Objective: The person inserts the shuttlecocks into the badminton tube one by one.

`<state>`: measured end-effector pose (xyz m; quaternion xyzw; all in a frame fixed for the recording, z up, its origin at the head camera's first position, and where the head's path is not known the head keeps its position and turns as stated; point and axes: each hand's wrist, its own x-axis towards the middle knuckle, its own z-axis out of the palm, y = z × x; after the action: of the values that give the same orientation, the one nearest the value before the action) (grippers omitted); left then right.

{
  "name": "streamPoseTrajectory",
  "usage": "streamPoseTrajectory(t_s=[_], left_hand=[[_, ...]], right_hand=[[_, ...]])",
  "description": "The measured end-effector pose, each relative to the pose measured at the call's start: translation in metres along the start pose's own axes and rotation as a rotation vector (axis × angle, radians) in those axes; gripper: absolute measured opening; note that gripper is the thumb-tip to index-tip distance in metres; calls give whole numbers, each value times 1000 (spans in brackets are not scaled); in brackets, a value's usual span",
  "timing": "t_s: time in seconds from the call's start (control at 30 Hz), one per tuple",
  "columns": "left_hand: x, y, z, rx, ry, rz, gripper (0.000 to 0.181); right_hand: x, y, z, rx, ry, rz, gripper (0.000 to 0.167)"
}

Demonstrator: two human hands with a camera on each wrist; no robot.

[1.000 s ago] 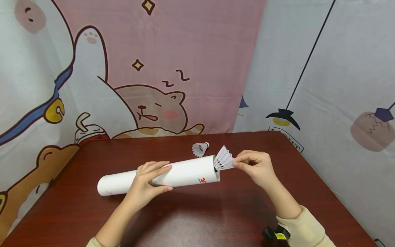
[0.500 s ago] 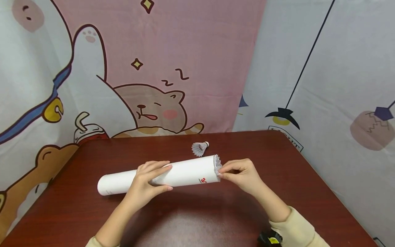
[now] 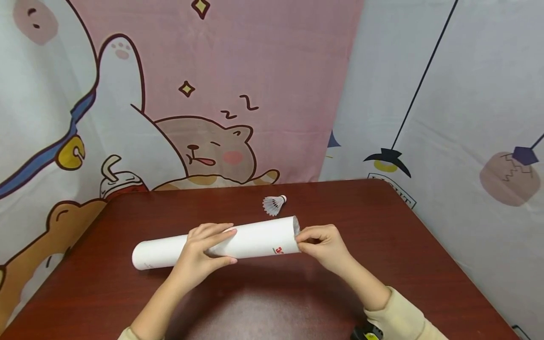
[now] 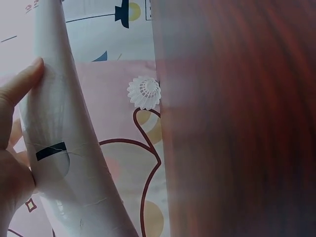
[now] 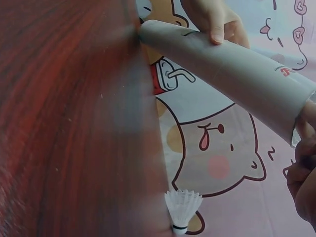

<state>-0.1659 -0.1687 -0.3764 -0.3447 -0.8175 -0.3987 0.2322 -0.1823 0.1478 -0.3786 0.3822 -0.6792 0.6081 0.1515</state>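
Observation:
A long white shuttlecock tube (image 3: 263,237) lies tilted across the middle of the head view, its marked right end raised off the table. My left hand (image 3: 199,248) grips it around the middle, thumb below and fingers over the top. At the raised mouth, my right hand (image 3: 325,245) has thumb and index finger together at the rim. They pinch the feather edge of a shuttlecock that sits inside the tube, mostly hidden by its wall. In the right wrist view, the fingertips (image 5: 307,116) reach into the opening.
Behind the tube, a second white shuttlecock (image 3: 273,205) lies on its side on the dark red-brown table (image 3: 255,302). A black device with a yellow label (image 3: 367,331) is by the right sleeve. A cartoon-printed cloth (image 3: 293,94) hangs behind the table.
My right hand has moved left to the tube's mouth, pushing the shuttlecock from half outside to inside the tube. The left hand and tube have stayed nearly in place.

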Motion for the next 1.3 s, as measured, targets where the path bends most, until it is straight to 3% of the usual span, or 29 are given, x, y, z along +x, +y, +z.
streamPoseTrajectory(t_s=[0.43, 0.63, 0.8, 0.97, 1.3], left_hand=[[-1, -1, 1, 19, -12, 16, 62], [0, -2, 0, 13, -11, 10, 62], [0, -1, 0, 15, -14, 9, 62], [-1, -1, -1, 14, -19, 6, 62], [-1, 0, 0, 8, -8, 18, 62]], right_hand=[[-2, 1, 6, -6, 3, 37, 25], [2, 1, 0, 56, -39, 56, 25], [4, 4, -7, 109, -59, 44, 9], [6, 9, -16, 50, 0, 43, 8], [23, 7, -27, -141, 150, 186, 9]])
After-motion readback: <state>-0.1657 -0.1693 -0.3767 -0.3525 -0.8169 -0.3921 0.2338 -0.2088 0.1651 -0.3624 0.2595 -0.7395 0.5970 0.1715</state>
